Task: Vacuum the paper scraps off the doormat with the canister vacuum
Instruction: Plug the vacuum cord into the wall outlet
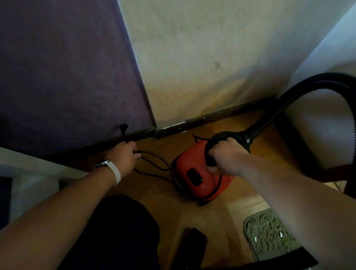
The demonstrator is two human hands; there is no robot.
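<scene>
Canister vacuum [193, 176] looks light and rigid; right hand [225, 157] grips its top handle [209, 147], left hand [125, 159] holds the limp cord [145, 152].

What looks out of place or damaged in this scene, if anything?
Small white paper scraps lie on the grey doormat. The black power cord lies in loose loops on the floor beside the red vacuum, held by the left hand.

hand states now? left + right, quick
Left hand: closed, holding the black power cord.
Right hand: closed, fingers around the handle of the red vacuum.
</scene>
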